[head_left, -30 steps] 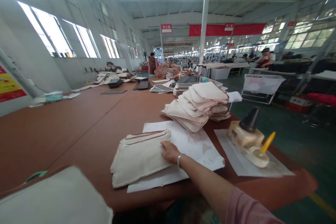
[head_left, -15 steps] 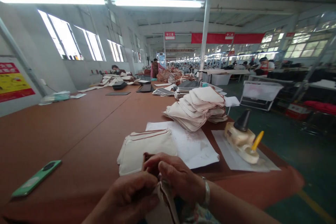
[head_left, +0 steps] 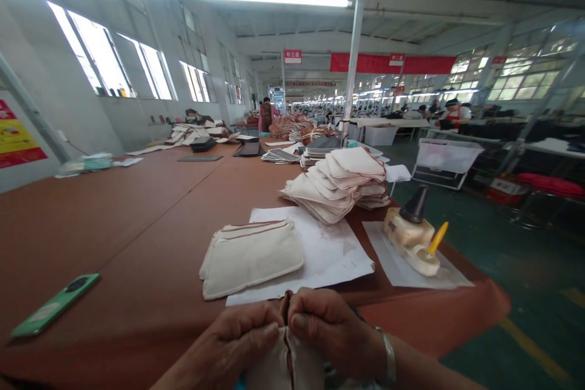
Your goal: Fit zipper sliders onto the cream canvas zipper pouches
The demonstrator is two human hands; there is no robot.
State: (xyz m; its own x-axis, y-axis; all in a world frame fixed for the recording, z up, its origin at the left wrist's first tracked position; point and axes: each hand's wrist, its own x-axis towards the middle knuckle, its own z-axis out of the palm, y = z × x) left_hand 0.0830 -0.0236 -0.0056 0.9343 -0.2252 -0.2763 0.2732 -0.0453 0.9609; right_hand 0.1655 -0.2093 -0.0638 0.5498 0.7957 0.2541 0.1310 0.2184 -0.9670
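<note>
Both hands pinch the top of a cream fabric piece with a brown inner edge (head_left: 274, 365), at the table's near edge. My left hand (head_left: 237, 335) grips one side of its slit-like opening, and my right hand (head_left: 333, 329), with a bracelet at the wrist, grips the other. Brown material pokes up between the fingertips. The lower part of the piece runs out of view. Just beyond the hands lies a small stack of flat cream fabric pieces (head_left: 251, 256) with brown edging, partly on a white paper sheet (head_left: 333, 250).
A taller pile of cream pieces (head_left: 338, 183) stands behind the paper. To the right, a glue bottle-like container with a black cone (head_left: 414, 207) and a yellow-handled tool (head_left: 437, 237) rest on a sheet. A green phone (head_left: 57, 306) lies left on the brown table (head_left: 137, 244). Other people work farther back.
My hands have shifted slightly right and lower, off the small stack. The fabric piece is now turned upright, its slit facing me between both hands. The view has tilted slightly.
</note>
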